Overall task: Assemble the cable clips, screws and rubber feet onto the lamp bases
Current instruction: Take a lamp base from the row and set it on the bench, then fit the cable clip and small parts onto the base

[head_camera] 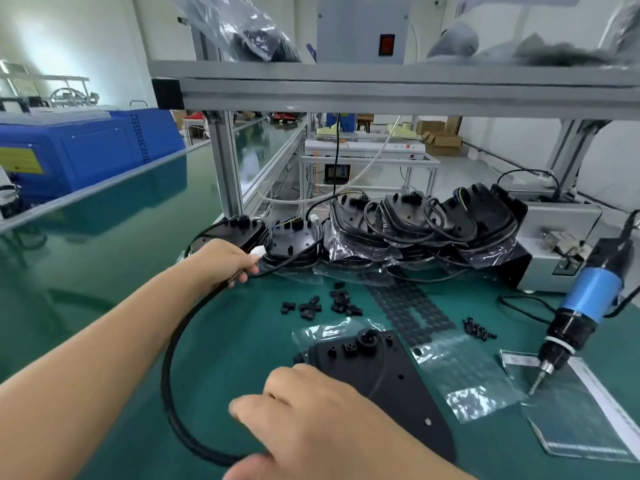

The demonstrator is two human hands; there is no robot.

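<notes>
A black lamp base (391, 379) lies flat on the green mat in front of me, partly on a clear bag. My right hand (311, 417) grips its near left edge. A thick black cable (169, 355) loops from under that hand up to my left hand (225, 259), which is stretched forward and holds the cable near its white connector (258, 251). Loose black cable clips (322, 304) lie beyond the base. A sheet of black rubber feet (408, 303) lies to their right, and a small heap of black screws (479, 330) sits further right.
Several bagged lamp bases (398, 226) with cables are stacked along the back under an aluminium shelf frame (381, 91). A blue electric screwdriver (571, 317) hangs at the right, tip over a plastic bag. A grey screw feeder box (554, 244) stands behind it.
</notes>
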